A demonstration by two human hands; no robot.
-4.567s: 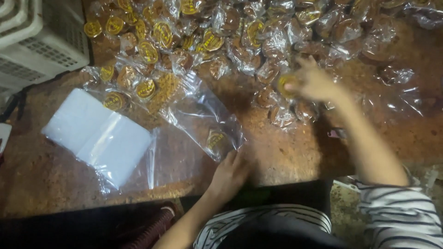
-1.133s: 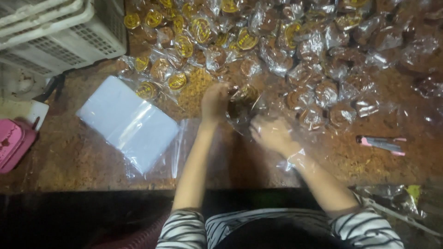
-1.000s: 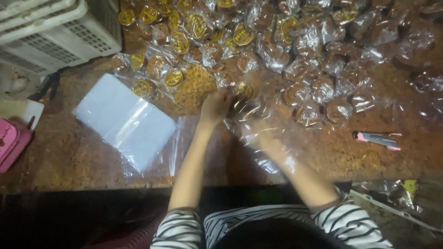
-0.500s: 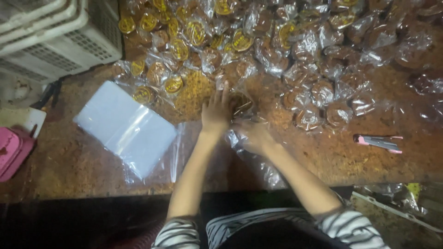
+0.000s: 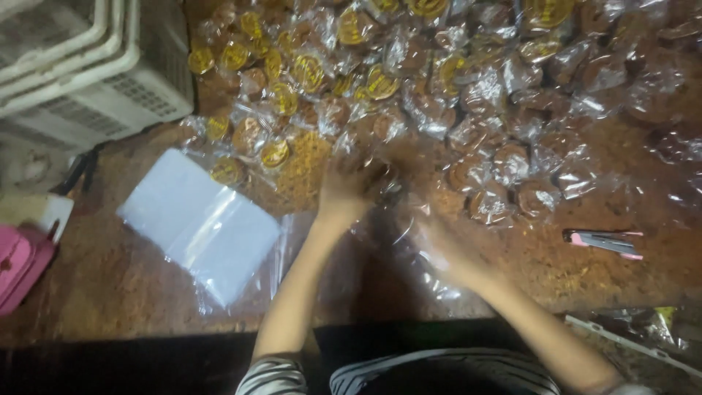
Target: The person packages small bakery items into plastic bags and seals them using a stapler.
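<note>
My left hand (image 5: pixel 345 192) rests at the near edge of a big heap of round pastries in clear wrappers (image 5: pixel 439 80), fingers closed on the mouth of a large clear plastic bag (image 5: pixel 409 252) lying on the brown table. My right hand (image 5: pixel 447 250) is blurred by motion just right of it, over the bag. Whether it holds a pastry cannot be made out. Some wrappers carry yellow round labels (image 5: pixel 307 69); others show plain brown pastries (image 5: pixel 534 197).
A stack of flat clear bags (image 5: pixel 201 227) lies at the left. White plastic crates (image 5: pixel 88 66) stand at the back left. A pink stapler (image 5: pixel 603 243) lies at the right, a pink object (image 5: pixel 18 267) at the far left edge.
My right hand came back from the heap toward me and now sits over the bag. My left hand moved from the table's near edge up to the heap.
</note>
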